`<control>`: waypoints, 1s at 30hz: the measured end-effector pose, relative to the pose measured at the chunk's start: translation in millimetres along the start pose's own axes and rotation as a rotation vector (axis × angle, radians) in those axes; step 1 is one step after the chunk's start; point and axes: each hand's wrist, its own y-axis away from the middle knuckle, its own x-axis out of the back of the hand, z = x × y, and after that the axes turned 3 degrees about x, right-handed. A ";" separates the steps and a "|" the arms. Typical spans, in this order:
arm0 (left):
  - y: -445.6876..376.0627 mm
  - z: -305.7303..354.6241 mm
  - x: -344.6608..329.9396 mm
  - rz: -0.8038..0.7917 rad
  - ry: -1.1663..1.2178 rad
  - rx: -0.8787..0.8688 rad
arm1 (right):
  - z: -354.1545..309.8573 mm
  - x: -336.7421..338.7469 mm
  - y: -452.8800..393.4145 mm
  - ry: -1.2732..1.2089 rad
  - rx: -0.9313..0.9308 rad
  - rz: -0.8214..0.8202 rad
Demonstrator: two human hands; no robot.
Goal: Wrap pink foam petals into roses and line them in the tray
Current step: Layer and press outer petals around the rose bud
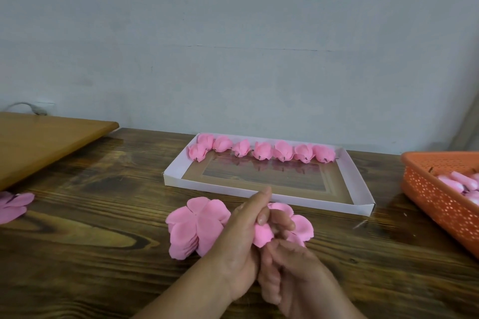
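Both of my hands meet near the table's front, wrapped round a half-formed pink foam rose. My left hand pinches its petals between thumb and fingers, index finger pointing up. My right hand holds the flower from below, fingers curled. A stack of flat pink petal pieces lies just left of my hands. Behind them stands a shallow white tray with several finished pink roses lined along its far edge.
An orange perforated basket with pale pink pieces sits at the right edge. More flat pink petals lie at the far left. A lighter wooden board overlaps the dark table at the back left. A wall stands behind.
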 end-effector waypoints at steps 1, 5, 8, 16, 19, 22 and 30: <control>-0.7 0.2 -0.4 0.020 -0.007 0.006 | 2.8 2.6 0.4 0.223 0.104 0.030; -3.3 -2.7 -0.4 0.063 0.006 0.047 | 10.0 14.8 5.6 1.151 0.566 0.119; -5.0 -4.5 0.4 0.063 -0.019 0.042 | 9.5 15.9 4.8 1.082 0.531 0.122; -2.9 -4.4 2.1 -0.023 0.008 0.020 | -4.7 -0.9 -1.8 -0.060 -0.019 -0.001; -1.7 -2.8 1.4 -0.008 -0.010 0.014 | -8.2 -1.5 0.2 -0.097 -0.063 -0.041; 0.0 -0.9 1.1 -0.023 -0.008 0.016 | -8.5 1.5 0.5 -0.136 -0.075 -0.071; -4.3 7.0 3.8 0.058 0.029 -0.054 | -9.6 13.2 -11.3 0.254 0.009 0.098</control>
